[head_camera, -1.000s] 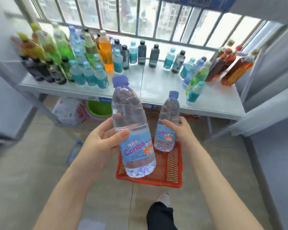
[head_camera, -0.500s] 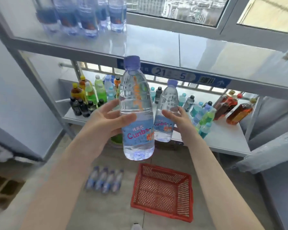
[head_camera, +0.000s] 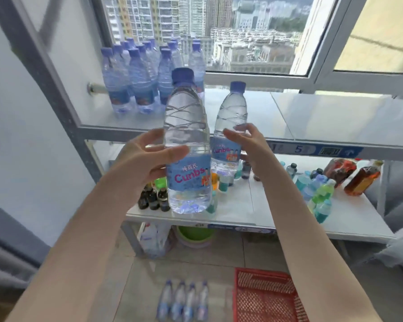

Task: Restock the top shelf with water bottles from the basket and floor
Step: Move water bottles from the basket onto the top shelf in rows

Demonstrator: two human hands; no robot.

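Left fingers: the fingers of the left hand are curled round the left bottle. The thumb lies across its front just above the label.
Right fingers: the right hand is clamped on the right bottle at mid-body, with the thumb on the near side and the other fingers reaching round behind.
Axis: both bottles are upright with caps up, side by side and almost touching at label height.
Shelf from the hands: the top shelf lies ahead of and beyond both hands. In this view the bottle bases hang below its front edge, so I judge they must rise before going forward.
Nearer hand: the right bottle looks farther from the camera, so it is probably closer to the shelf.
Landing spot: the stocked bottles stand in a tight cluster at the shelf's left. The bare shelf to their right sits directly behind the right bottle.
Basket: the red basket is on the floor, and no bottles show in the part visible. The forearm hides its right side.
Floor: four floor bottles are in a row just left of the basket and appear to be lying down.
Lower shelf: the lower shelf carries coloured drinks, which are not part of this job.
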